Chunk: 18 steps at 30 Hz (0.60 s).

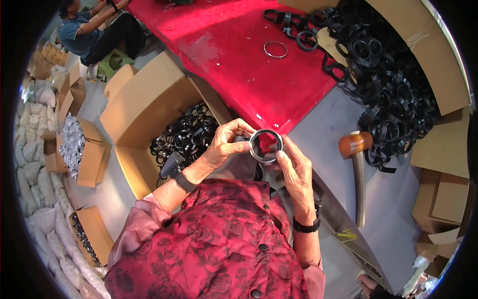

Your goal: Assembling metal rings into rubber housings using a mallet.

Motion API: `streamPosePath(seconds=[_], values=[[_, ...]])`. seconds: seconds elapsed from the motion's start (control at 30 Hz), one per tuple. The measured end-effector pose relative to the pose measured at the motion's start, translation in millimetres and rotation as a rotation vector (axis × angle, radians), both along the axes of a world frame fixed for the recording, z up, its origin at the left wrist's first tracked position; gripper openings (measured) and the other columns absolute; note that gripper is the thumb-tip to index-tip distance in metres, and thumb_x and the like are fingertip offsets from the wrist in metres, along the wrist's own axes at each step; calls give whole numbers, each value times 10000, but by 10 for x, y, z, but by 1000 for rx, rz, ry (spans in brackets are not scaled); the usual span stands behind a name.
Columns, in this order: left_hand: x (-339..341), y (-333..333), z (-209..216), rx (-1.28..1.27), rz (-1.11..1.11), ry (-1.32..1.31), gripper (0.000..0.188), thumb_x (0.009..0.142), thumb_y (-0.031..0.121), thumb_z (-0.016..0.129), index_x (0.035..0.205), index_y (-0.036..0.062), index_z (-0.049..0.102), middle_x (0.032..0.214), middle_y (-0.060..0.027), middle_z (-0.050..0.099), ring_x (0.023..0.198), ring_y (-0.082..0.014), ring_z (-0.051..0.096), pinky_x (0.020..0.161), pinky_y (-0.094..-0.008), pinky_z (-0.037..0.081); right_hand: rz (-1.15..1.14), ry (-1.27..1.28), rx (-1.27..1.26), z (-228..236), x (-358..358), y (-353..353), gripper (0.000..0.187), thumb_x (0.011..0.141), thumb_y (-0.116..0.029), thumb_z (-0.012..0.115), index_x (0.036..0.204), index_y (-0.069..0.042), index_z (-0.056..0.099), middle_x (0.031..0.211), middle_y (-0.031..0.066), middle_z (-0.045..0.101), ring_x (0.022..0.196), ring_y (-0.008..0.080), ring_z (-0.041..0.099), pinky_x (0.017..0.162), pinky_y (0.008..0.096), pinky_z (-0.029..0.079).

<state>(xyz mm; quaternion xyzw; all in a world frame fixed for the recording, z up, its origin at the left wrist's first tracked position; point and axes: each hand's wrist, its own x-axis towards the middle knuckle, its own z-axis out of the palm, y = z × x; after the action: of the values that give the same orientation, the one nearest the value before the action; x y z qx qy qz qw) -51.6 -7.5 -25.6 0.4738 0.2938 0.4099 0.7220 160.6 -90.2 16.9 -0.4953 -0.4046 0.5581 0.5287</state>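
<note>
Leftward, a cardboard box [145, 110] of black rings [185, 133]; in left hand [220, 148] and right hand [297, 168], a dark ring [264, 160].

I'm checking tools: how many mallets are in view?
1: the orange-headed mallet lies on the grey worktop, to the right of the right hand. Another could be hidden under the heaped black rings.

The left hand [224, 145] and the right hand [298, 172] hold together one dark ring [265, 160], each at its own side. Beyond it lies a red sheet [224, 60]. To the right, a mallet [359, 174] rests near a heap of black rings [386, 84].
</note>
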Motion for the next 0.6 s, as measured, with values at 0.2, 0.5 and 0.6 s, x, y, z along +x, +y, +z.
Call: streamPosePath(seconds=[0.2,0.5,0.6], values=[[115,-9,-232,-24,193,70,391,881,201,826,1127,62,555,965,19,605,904,-51,564,815,-217,467,-568,-1315,219,208,840,-373,557,841,-40,756,1367,-4,577,1226,197,618,1085,349,615,907,429,526],[357,-30,-557,201,340,326,446,883,294,837,1067,46,516,832,13,572,746,-33,528,653,-203,437,-370,-1490,-319,138,1506,-936,467,839,-120,719,1254,49,588,1142,209,614,1024,380,572,893,435,490],[392,-18,-455,236,371,396,465,882,313,835,1074,35,515,845,2,585,776,-46,554,680,-224,454,-275,-507,-320,181,1435,-865,355,852,-93,670,1178,11,577,1005,167,624,610,196,566,589,338,498]])
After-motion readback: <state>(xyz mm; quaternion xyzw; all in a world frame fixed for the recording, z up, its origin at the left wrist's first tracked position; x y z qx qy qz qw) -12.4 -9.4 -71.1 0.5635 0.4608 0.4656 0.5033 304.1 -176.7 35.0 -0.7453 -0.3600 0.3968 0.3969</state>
